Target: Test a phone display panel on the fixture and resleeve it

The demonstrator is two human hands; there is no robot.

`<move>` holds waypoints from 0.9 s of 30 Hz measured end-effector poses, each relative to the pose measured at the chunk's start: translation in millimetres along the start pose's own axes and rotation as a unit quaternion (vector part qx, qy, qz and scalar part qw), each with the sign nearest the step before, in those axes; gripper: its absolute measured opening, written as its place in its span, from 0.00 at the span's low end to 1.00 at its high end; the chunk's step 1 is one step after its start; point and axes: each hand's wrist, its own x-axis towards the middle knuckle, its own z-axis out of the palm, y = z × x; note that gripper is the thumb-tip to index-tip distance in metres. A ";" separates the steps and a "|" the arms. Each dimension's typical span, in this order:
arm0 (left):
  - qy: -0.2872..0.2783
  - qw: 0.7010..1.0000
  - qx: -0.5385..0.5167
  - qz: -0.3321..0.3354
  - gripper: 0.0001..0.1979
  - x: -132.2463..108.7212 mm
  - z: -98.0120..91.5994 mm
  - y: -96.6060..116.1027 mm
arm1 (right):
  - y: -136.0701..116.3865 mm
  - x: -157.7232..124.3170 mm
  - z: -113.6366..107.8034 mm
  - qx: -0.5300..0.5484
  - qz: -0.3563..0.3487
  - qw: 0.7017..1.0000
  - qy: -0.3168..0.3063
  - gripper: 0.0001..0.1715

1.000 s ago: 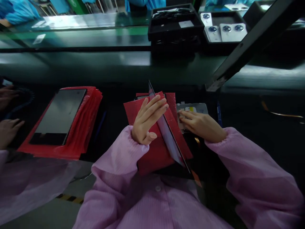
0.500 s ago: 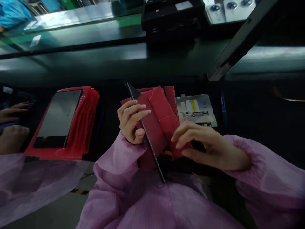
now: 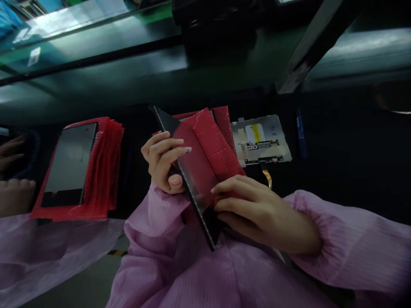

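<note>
My left hand grips a thin dark display panel by its left edge, fingers over the glossy face and thumb behind. The panel stands steeply tilted, its lower corner near my smock. At the lower part of that face, my right hand has its fingers closed on a small orange flex cable; its far end is hidden. Behind the panel lies a red bubble bag, partly covered by it. To the right of the bag rests a metal plate with a circuit board, a gold ribbon cable hanging off its front edge.
A blue pen lies right of the plate. On the left, another panel rests on stacked red bubble bags. A co-worker's hand is at the far left. A black box and a metal post stand behind.
My right hand has moved left from the red bag to the panel's lower face and closed on the flex cable. The panel has turned to show more of its face.
</note>
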 end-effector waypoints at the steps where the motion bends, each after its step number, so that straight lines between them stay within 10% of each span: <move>1: 0.002 1.000 0.001 0.002 0.27 0.1 0.4 0.0 | 0.7 -0.2 0.9 0.008 -0.001 1.000 -0.006 0.17; 27: -0.047 0.996 0.046 -0.061 0.34 -0.8 -2.8 6.1 | 17.2 5.3 12.9 0.041 -0.082 0.995 0.025 0.22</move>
